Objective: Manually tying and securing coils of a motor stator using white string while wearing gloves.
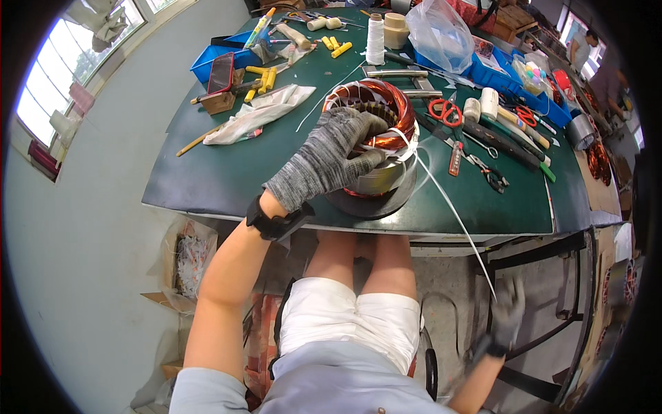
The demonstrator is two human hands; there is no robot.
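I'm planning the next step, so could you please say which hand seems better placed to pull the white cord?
Probably the right hand: the white cord runs straight out to it, away from the copper-wound stator, while the left hand grips that stator.

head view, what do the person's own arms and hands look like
The left hand wears a mottled grey-and-black knit glove, with a chunky black band at the wrist. The right hand is motion-blurred but seems to wear a greyish glove, above a dark wristband. A short, pale grey-blue left sleeve shows; both forearms are bare.
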